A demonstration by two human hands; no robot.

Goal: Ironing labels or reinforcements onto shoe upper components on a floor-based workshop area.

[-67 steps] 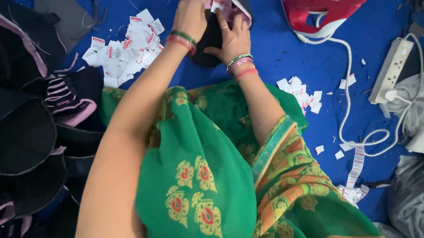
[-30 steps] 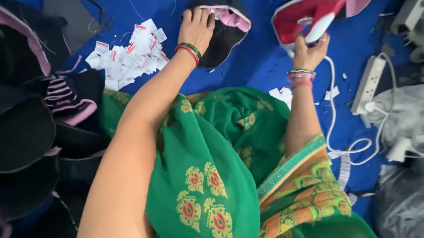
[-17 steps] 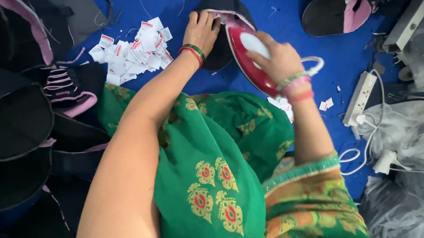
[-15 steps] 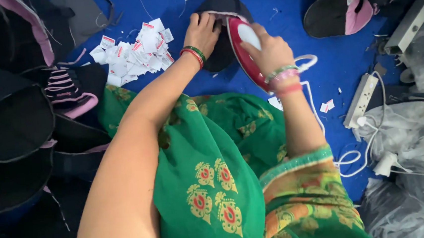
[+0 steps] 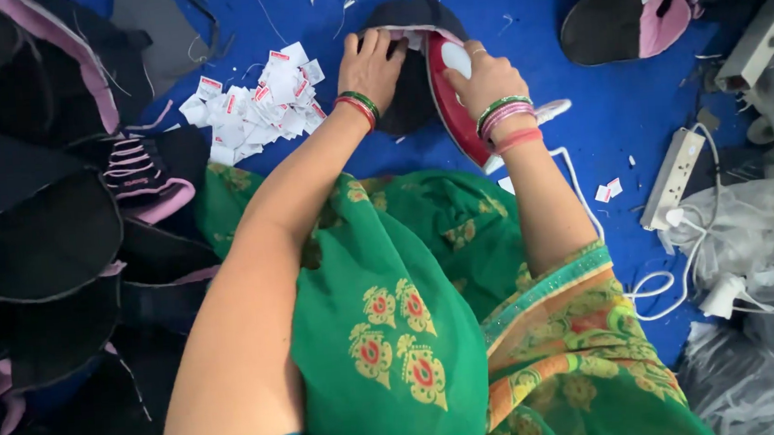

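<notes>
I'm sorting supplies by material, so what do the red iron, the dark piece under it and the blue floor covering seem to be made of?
The red iron looks like glossy hard plastic, with shine on its white handle under the right hand. The dark piece, pressed flat by the left hand, seems a matte woven fabric; it sags softly. The blue floor covering looks like felt or low-pile cloth, with threads clinging to it.

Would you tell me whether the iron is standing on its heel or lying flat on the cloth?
Neither: the red iron is tilted onto its side edge against the dark cloth piece, gripped by the right hand.
</notes>
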